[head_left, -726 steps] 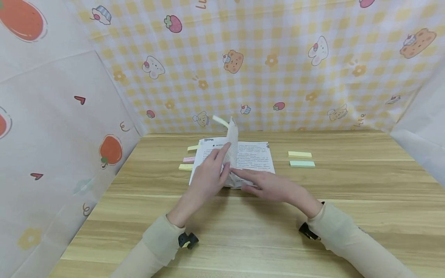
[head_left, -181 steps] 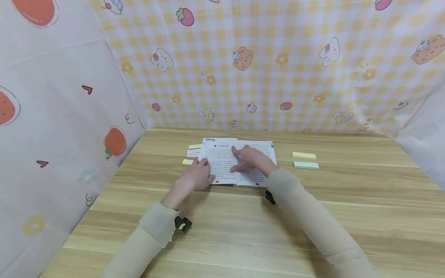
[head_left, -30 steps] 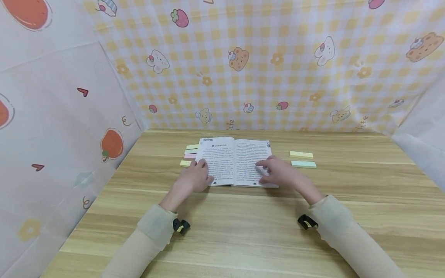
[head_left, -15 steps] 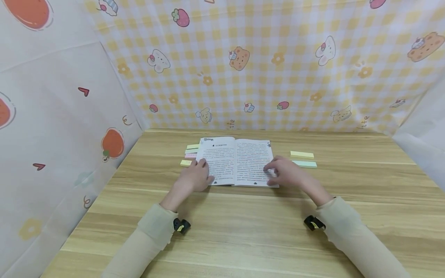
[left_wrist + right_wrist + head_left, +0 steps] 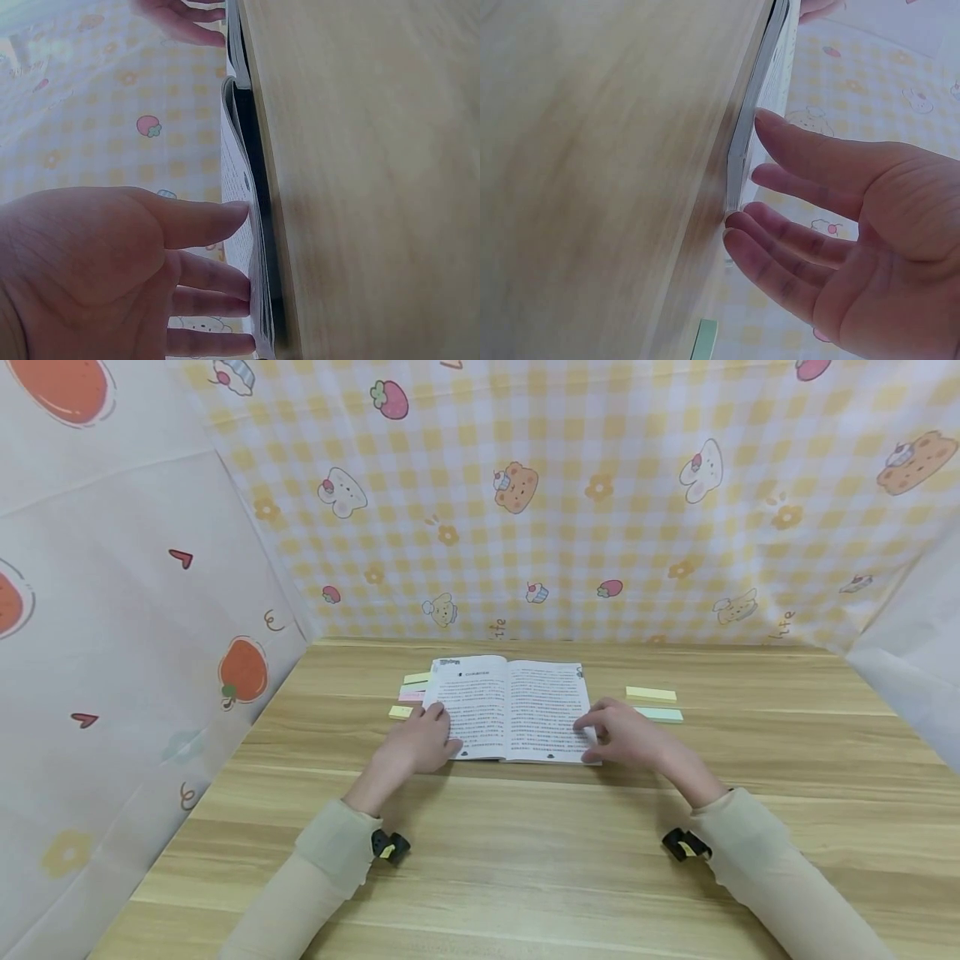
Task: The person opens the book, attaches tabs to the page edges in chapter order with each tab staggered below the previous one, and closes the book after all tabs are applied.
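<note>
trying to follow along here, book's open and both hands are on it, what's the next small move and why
Probably reach the right hand over to the green sticky notes just beyond it. The left hand already presses the open book flat, and the right hand's fingers lie straight at the right page's outer edge, holding nothing.

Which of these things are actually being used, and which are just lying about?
In use:
open book
left hand, flat on its left page
right hand, at its right edge

Lying about:
sticky-note pads, left
sticky-note pads, right

Sticky note pads lie on the wooden table [image 5: 525, 860]: yellow [image 5: 651, 694] and green [image 5: 663, 715].
</note>
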The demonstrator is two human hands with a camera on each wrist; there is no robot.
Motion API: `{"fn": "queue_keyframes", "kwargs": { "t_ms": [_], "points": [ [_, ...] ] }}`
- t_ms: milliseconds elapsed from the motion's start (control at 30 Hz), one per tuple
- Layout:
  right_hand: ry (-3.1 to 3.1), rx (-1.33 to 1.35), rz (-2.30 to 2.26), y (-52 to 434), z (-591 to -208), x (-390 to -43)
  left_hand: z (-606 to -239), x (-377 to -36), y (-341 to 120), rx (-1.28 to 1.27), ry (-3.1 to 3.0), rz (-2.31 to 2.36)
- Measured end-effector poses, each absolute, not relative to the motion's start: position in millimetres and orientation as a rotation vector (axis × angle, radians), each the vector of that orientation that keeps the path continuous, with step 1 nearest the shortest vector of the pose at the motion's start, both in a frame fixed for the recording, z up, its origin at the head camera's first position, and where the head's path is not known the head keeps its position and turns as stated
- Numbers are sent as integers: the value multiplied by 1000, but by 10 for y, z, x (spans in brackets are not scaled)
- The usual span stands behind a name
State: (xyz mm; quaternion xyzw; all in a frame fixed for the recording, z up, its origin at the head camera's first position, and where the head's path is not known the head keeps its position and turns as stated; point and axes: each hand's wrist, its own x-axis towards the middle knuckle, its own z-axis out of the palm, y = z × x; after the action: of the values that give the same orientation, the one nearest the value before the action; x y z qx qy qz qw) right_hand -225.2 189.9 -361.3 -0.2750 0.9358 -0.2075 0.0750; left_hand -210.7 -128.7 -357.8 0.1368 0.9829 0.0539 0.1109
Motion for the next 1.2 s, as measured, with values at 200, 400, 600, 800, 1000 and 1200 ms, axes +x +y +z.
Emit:
{"fn": "queue_keyframes", "kwargs": {
  "t_ms": [200,400,600,800,1000,1200],
  "points": [
    [2801,-820,-622,1893,-3619,-2249,-3584,-2108,-1292,421,2903,205],
    [2800,-810,-610,1871,-3625,-2250,-3597,-2118,-1311,442,2936,170],
    [2799,-803,-604,1863,-3613,-2245,-3587,-2130,-1308,434,2958,181],
    [2805,-797,-599,1874,-3616,-2236,-3552,-2134,-1305,450,2990,209],
    [2804,-793,-594,1882,-3617,-2234,-3532,-2152,-1341,425,3039,294],
    [2805,-787,-593,1890,-3620,-2239,-3552,-2219,-1413,402,3098,389]
  ]
}}
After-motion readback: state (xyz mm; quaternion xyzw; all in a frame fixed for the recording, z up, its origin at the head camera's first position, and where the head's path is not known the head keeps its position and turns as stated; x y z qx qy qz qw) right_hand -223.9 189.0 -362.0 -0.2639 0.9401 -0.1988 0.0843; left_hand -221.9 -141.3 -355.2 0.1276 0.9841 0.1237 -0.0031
